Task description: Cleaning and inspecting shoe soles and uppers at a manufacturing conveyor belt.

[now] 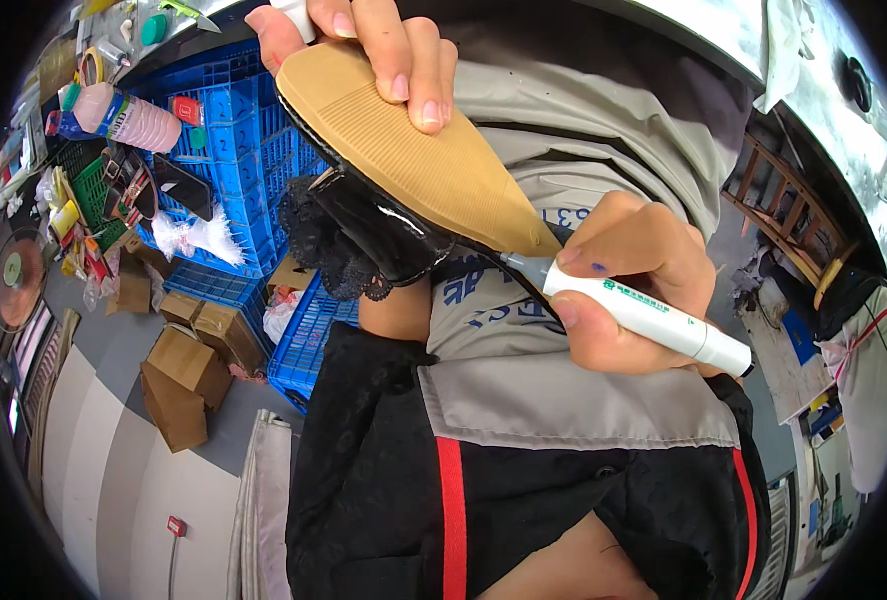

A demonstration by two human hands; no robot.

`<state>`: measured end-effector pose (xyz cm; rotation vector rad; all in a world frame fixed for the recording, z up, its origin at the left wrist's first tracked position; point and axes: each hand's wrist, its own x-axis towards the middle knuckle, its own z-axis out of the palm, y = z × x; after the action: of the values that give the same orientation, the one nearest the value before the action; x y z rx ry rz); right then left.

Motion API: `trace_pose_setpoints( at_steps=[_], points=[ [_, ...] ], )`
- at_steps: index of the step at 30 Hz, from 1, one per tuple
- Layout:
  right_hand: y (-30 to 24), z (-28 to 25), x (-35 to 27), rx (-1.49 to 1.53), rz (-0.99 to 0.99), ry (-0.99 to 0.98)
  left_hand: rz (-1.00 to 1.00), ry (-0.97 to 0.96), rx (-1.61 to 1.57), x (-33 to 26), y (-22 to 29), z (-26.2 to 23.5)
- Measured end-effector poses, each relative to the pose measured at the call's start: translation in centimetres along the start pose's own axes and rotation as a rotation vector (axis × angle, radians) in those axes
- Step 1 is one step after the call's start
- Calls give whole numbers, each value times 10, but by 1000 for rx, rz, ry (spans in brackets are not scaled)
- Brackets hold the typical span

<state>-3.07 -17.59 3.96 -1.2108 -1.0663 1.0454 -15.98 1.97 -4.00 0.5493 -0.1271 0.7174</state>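
A shoe with a tan ridged sole and a glossy black upper is held sole up above my lap. My left hand grips it by the wide end, fingers lying over the sole. A small white piece, perhaps a pen cap, shows by the left thumb. In my right hand is a white marker pen, pinched between thumb and fingers. Its grey tip end meets the edge of the sole's narrow end. Black lace hangs beside the upper, over my left wrist; whether it belongs to the shoe cannot be told.
Blue plastic crates stand at the left, with a pink bottle near them. Cardboard boxes lie on the floor. A metal-topped table runs along the far side. Wooden frames stand at the right. A grey apron covers my lap.
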Motion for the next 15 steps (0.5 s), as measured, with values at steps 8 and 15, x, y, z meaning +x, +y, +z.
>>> trace_pose_setpoints(
  at_steps=[8, 15],
  points=[
    [7, -1, 0, 7, -19, 21, 3, 26, 9, 0, -4, -1],
    [9, -1, 0, -15, -64, 45, 11, 41, 0, 1, -6, 0]
  ],
)
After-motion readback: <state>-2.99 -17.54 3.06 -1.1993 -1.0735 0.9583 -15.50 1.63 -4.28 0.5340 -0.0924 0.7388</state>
